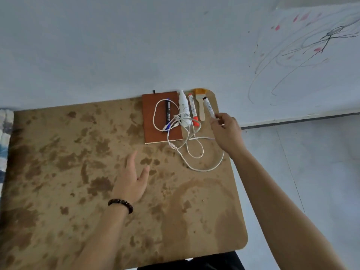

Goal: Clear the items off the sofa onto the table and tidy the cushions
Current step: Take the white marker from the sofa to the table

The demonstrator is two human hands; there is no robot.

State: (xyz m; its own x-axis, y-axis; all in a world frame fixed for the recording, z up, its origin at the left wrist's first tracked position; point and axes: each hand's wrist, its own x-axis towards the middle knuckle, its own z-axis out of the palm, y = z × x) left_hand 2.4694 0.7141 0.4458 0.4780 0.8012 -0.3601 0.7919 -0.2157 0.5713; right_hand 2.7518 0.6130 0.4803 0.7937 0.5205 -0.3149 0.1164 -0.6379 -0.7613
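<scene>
At the far right corner: the right hand (226, 129) pinches the near end of a black-capped marker (209, 107), fingertips closed on its barrel, cap pointing away toward the wall.
Step in hand: by my read, setting this marker down at the end of the row, just right of the paintbrush (200, 106).
How to do it well: lower it flat and parallel to its neighbours, let go only once the barrel rests on the table (78, 172), and keep it back from the rounded edge so it cannot roll off.
Watch for: the white cable (194, 149) loops right under that wrist; lift the hand straight up or it may drag.
Left hand (132, 180): fingers spread, holding nothing, low over the bare tabletop.
Already on the table: brown notebook (155, 131) with a dark pen (168, 112) on it, white bottle (184, 108), orange-capped marker (193, 111).
Sofa: not in view, so the cushions cannot be judged.
Writing: print on the bottle and markers, too blurred to read; no brand legible.
</scene>
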